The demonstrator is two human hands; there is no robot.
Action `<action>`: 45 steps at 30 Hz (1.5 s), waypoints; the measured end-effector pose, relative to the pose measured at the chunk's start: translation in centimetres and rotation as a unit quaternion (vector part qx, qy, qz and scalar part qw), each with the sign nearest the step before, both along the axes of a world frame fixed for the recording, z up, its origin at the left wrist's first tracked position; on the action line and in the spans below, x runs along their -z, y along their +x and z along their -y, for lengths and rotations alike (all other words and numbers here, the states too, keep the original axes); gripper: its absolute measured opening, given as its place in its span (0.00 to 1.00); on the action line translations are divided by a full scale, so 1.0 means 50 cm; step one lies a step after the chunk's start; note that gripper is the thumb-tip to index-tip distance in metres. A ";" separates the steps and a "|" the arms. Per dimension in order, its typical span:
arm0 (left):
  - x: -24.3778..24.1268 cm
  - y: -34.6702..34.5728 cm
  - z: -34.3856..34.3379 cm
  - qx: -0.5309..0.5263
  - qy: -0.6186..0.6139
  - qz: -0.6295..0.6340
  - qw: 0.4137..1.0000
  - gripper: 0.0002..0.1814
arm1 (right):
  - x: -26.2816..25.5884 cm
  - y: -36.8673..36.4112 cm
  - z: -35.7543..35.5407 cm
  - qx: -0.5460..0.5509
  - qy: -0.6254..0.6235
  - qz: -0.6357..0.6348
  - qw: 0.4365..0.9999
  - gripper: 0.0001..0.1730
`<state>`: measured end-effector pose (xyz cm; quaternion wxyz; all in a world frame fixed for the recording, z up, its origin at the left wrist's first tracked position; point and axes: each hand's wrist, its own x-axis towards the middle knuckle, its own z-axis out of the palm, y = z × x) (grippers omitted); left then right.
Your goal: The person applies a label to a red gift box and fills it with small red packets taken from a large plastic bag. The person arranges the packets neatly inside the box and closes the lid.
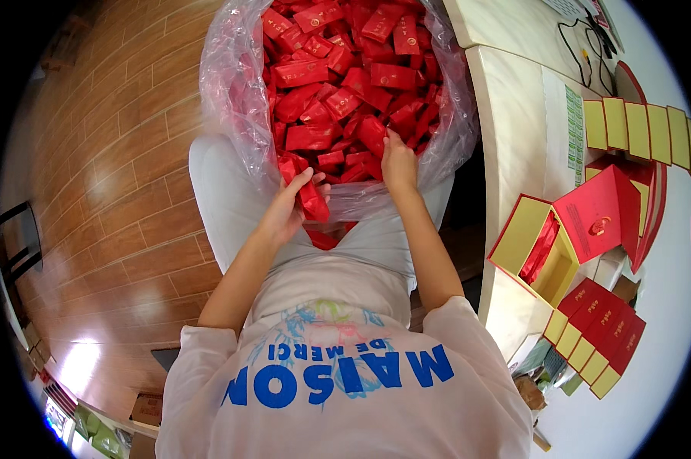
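Note:
A large transparent plastic bag (230,86), heaped with small red foil packets (322,109), stands open before my knees. My left hand (292,206) grips red packets (312,198) at the near left rim, held lengthwise between thumb and fingers; how many is hard to tell. Inside the bag's right side, my right hand (400,163) pinches the edge of a red packet (373,135). On the table to my right, an open red-and-yellow gift box (562,275) has its lid folded back. Red packets (540,249) fill its left part, while bare yellow lining shows beside them.
The pale table (509,143) runs along my right, its edge close to the bag. Several closed red boxes (595,333) stand in a row near me, and more yellow-sided boxes (638,129) farther off. Green-printed sticker sheets (575,132) and black cables (589,49) lie there too.

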<state>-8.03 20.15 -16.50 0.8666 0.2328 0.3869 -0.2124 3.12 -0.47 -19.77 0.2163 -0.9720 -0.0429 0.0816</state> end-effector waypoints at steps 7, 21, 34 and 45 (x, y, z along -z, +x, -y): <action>-0.022 0.021 0.025 -0.035 0.060 0.120 0.990 0.32 | -0.085 -0.093 -0.033 0.185 0.560 -0.225 0.775 0.19; -0.010 0.000 0.007 -0.013 0.131 0.129 0.983 0.35 | -0.027 -0.076 0.025 -0.127 -0.094 0.109 0.981 0.37; -0.043 0.012 -0.012 0.011 0.189 0.188 0.964 0.42 | -0.179 -0.059 0.032 0.026 0.241 0.002 0.970 0.14; -0.184 0.072 0.127 0.166 0.197 0.347 0.902 0.49 | -0.302 -0.085 -0.023 0.138 0.383 0.077 0.910 0.14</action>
